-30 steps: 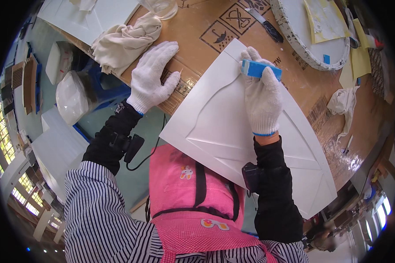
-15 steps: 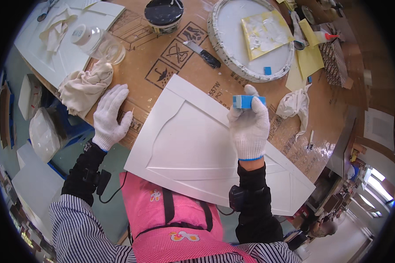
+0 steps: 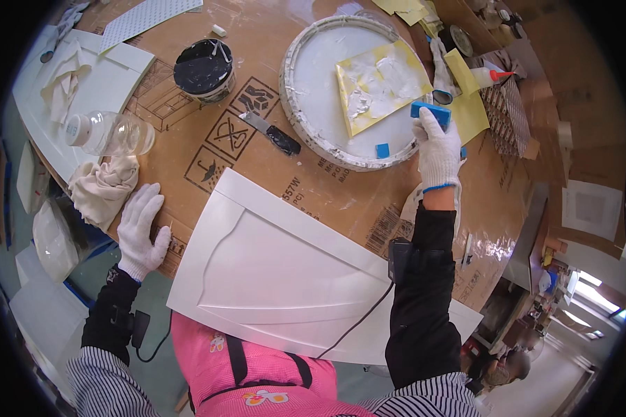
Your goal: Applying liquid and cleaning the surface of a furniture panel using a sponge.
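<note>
My right hand [image 3: 439, 154], in a white knitted glove, is closed on a small blue block [image 3: 430, 113]. It reaches out over the right edge of a round white tub lid [image 3: 306, 115]. A yellow sheet smeared with white paste [image 3: 375, 82] lies on that lid, and a small blue piece [image 3: 382, 151] lies by its near rim. Gloved too, my left hand [image 3: 140, 233] rests open at the table's left edge, fingers stretched, just below a crumpled beige cloth [image 3: 104, 189]. Between my arms lies a white panel [image 3: 292, 267] with a curved recessed outline, overhanging the table's near edge.
A black-handled scraper [image 3: 275, 135] lies left of the lid, near a dark tub [image 3: 205, 69]. A clear bottle [image 3: 118, 134] lies at the left beside another white panel [image 3: 118, 66]. Yellow sheets [image 3: 469, 118] and a red-tipped bottle [image 3: 490, 75] are at the far right.
My right hand has moved away from above the panel, forward and right to the lid's edge, carrying the blue block. My left hand stays open near the cloth. The whole view has shifted.
</note>
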A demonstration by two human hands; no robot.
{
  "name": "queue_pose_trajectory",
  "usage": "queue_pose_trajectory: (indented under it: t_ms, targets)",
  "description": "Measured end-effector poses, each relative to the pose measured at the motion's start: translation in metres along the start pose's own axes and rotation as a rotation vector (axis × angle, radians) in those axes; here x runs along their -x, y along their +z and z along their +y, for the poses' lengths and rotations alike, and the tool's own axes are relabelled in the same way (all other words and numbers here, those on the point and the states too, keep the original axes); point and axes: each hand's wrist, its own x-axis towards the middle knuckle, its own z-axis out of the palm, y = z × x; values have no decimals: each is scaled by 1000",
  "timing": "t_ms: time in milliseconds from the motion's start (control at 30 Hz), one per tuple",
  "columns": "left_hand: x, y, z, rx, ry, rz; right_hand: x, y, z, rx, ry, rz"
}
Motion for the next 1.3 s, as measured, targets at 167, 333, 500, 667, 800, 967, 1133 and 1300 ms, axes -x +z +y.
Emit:
queue_pose_trajectory:
  t_ms: [167, 333, 500, 667, 800, 967, 1133, 1300]
  targets:
    - [0, -7, -3, -24, 2, -12, -31, 12, -11, 200, -182, 34]
    - [-1, 1, -5, -9, 13, -29, -68, 11, -31, 222, -186, -107]
    - [5, 2, -10, -30, 32, -61, -88, 24, -43, -30, -34, -284]
    - [5, 2, -11, -18, 33, -76, -89, 43, -53, 764, -255, -226]
    - [4, 2, -12, -17, 35, -87, -96, 39, -55, 868, -382, -346]
    - [5, 3, -14, -26, 31, -91, -114, 33, -58, 991, -320, -458]
    - [6, 3, -15, -32, 28, -96, -119, 42, -61, 1028, -423, -513]
    - [7, 3, -15, -40, 27, -107, -116, 48, -59, 1036, -474, -516]
